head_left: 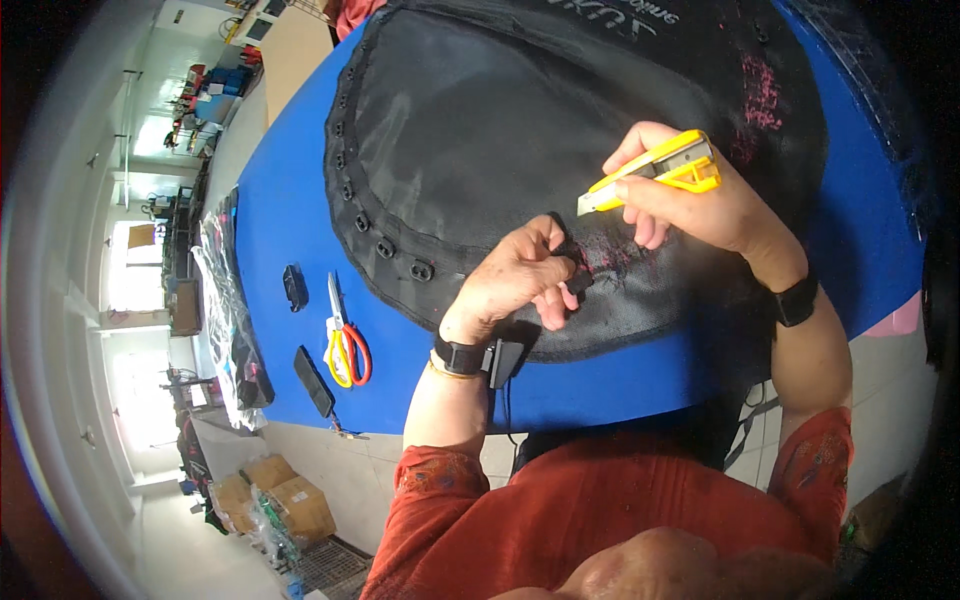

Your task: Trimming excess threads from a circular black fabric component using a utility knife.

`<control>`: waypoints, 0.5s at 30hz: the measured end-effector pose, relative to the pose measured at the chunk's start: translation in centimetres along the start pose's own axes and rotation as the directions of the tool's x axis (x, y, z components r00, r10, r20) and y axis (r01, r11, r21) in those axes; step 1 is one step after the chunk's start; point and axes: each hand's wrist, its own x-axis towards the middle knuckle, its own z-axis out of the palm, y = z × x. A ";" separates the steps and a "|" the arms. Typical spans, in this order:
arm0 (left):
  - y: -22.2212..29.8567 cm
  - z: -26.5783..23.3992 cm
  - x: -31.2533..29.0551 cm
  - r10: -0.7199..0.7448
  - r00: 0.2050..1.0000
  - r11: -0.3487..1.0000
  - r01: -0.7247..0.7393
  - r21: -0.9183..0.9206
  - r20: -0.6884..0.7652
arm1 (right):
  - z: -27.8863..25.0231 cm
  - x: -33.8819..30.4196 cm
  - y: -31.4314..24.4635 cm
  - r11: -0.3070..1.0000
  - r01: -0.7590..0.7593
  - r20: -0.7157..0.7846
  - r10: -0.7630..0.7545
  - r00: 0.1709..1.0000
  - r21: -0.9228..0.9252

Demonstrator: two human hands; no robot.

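Note:
A large rounded piece of black mesh fabric [480,130] lies spread out, with a row of small black plastic clips [386,248] along its left edge. My right hand [715,205] is closed round a yellow utility knife [655,172], whose blade points down and left toward my left hand. My left hand [515,275] is closed, pinching a small dark fold at the fabric's near part; the fingers partly hide it. Loose pink thread bits [610,260] lie beside these fingertips, and more pink marks [760,92] show farther off at the right.
Scissors [345,340] with red and yellow handles lie on the blue table [285,215] to the left. Near them are a small black plastic part [295,288] and a flat black object [314,381]. Cardboard boxes [290,500] stand on the floor at lower left.

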 end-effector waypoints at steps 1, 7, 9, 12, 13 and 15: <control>-0.1 0.0 0.0 0.021 1.000 1.000 -0.021 0.006 -0.005 | -0.1 0.1 0.0 1.000 0.000 -0.023 0.000 1.000 -0.003; -0.4 -0.2 0.6 0.017 0.998 0.999 -0.014 -0.041 0.065 | -0.3 -0.2 -1.2 0.996 -0.002 -0.020 0.000 1.000 -0.084; -0.5 -0.1 0.7 0.036 0.997 0.999 -0.033 -0.034 0.073 | 0.0 -0.2 -1.6 0.994 -0.029 -0.093 0.019 0.995 -0.107; -0.7 -0.3 0.7 0.071 0.995 0.997 -0.069 -0.028 0.067 | 0.7 -0.3 -2.9 0.987 0.012 -0.114 -0.030 0.993 -0.158; -0.8 -0.4 0.8 0.058 0.997 0.998 -0.057 -0.014 0.053 | 1.0 -0.5 -3.3 0.983 0.019 -0.140 -0.045 0.989 -0.185; -0.7 0.0 1.3 0.061 0.996 0.998 -0.061 0.000 0.062 | 0.3 -1.5 -2.9 0.977 0.041 -0.179 -0.080 0.981 -0.208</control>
